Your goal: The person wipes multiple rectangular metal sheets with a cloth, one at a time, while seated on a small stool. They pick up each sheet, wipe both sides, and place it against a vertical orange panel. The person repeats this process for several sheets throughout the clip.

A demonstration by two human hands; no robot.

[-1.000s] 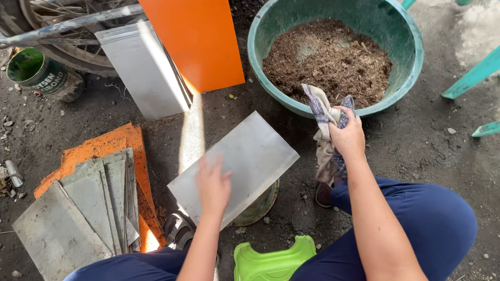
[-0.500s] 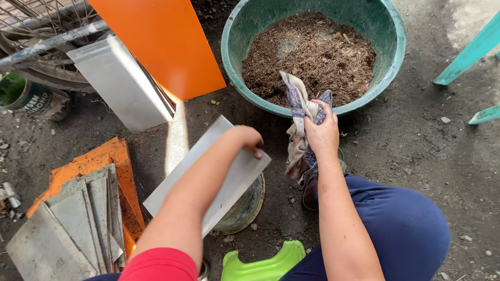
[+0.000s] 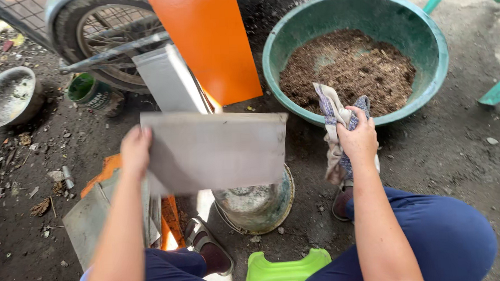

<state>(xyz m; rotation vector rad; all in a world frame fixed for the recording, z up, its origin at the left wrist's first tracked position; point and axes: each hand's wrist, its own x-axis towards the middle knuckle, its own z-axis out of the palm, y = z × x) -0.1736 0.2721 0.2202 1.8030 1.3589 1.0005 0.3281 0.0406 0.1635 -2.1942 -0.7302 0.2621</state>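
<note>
Both hands were occupied. A flat grey metal sheet (image 3: 214, 151) was gripped at its left edge by the left hand (image 3: 135, 150), fingers closed over the rim, so that the sheet was held up off the ground and nearly level, just above a round upturned can (image 3: 256, 204). A crumpled patterned rag (image 3: 335, 129) was clutched in the closed right hand (image 3: 359, 136), held just to the right of the sheet and apart from it.

The step in hand was judged to be the cleaning of the sheet with the rag: the sheet was lifted and presented, and the rag was not yet laid on it. For the next move, it was judged that the rag would have to be brought across to the sheet's face while the left grip was kept firm, since the sheet was held by one edge only and could tip.

Beyond the right hand, a large green basin (image 3: 362, 12) filled with brown crumbly matter was seen, its rim near the rag. Behind the sheet, an orange panel (image 3: 208, 42) and another grey sheet (image 3: 167, 79) were leaned against a wheel (image 3: 99, 37). Below the left arm, more grey sheets (image 3: 92, 218) were stacked on the ground.
</note>
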